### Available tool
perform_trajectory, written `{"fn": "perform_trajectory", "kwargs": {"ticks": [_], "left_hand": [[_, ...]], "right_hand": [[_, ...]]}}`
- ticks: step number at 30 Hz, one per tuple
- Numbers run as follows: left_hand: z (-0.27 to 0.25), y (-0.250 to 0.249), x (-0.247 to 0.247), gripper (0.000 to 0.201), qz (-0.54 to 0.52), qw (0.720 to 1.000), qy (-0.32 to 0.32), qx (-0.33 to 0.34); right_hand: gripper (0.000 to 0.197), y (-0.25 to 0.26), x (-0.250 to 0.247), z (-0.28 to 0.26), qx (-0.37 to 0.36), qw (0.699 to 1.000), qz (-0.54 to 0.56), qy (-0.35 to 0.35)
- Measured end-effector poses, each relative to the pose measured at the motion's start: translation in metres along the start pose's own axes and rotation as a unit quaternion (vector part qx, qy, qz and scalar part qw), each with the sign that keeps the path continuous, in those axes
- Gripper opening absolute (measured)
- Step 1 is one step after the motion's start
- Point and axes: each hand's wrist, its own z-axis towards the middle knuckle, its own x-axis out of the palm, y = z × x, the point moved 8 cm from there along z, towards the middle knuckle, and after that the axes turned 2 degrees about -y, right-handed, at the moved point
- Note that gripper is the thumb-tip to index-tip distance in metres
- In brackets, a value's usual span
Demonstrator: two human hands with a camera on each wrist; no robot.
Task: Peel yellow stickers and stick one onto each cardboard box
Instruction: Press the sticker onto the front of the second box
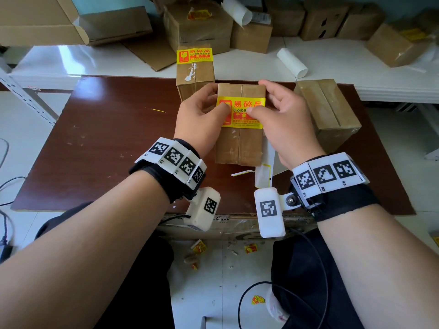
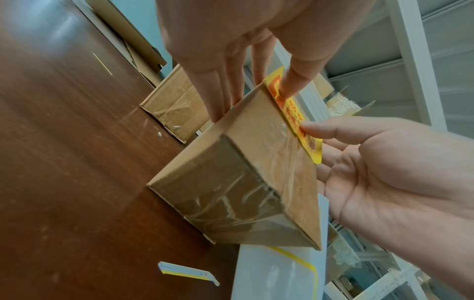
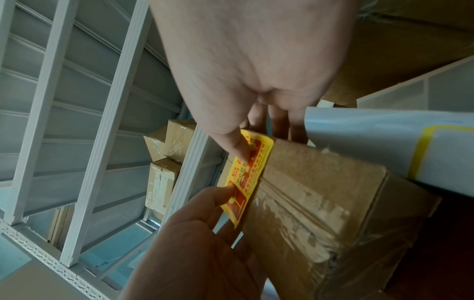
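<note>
Sealed cardboard box [image 1: 240,138] on the brown table [image 1: 114,148]; contents hidden. Left hand [image 1: 198,117] and right hand [image 1: 283,119] clasp its sides, thumbs pressing the yellow sticker [image 1: 244,119] across its top.

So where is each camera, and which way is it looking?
Head: up on the head, looking down at the brown table; both forearms and hands show.
Left wrist: on the left wrist, looking along the left hand at the box.
Right wrist: on the right wrist, looking along the right hand.
All three share the yellow sticker.
</note>
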Motion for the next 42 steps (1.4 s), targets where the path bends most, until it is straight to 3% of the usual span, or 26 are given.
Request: {"fn": "perform_trajectory", "kwargs": {"ticks": [31,42], "left_hand": [[-0.004,-0.006,-0.0043,0.035,0.028,0.999,-0.012,-0.025],[-0.0039,-0.0062,-0.0055,0.035,0.038,0.999,-0.015,-0.023]], "right_hand": [[0.065,0.0029,-0.002,-0.001,0.016,0.999,0.029,-0.025],[0.05,-0.0013,-0.0051,0.0011,0.021,0.998,0.054,-0.026]]}}
